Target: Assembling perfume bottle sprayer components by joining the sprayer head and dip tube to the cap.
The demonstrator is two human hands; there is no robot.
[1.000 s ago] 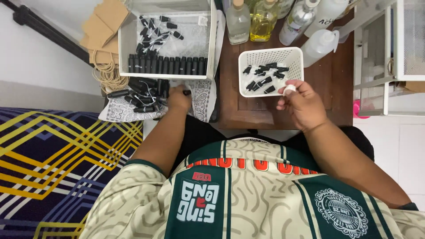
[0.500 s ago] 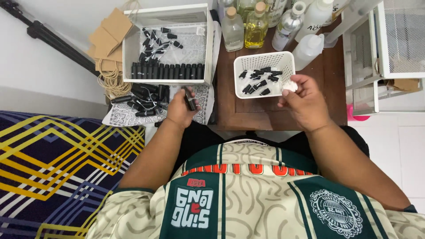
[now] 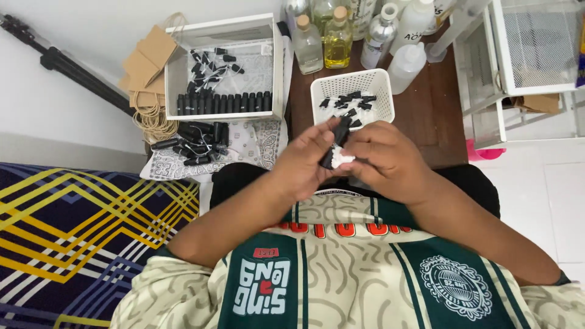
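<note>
While the left hand (image 3: 303, 166) grips a slim black plastic tube (image 3: 337, 141), the right hand (image 3: 382, 159) pinches a small white cap (image 3: 342, 159) below it; loose fingers may drop it.

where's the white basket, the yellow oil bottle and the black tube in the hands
white basket (image 3: 382, 92): head view, right wall
yellow oil bottle (image 3: 337, 50): head view, body
black tube (image 3: 339, 137): head view, upper half

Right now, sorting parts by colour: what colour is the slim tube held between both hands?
Black tube, with a white piece at its lower end; head view.
</note>
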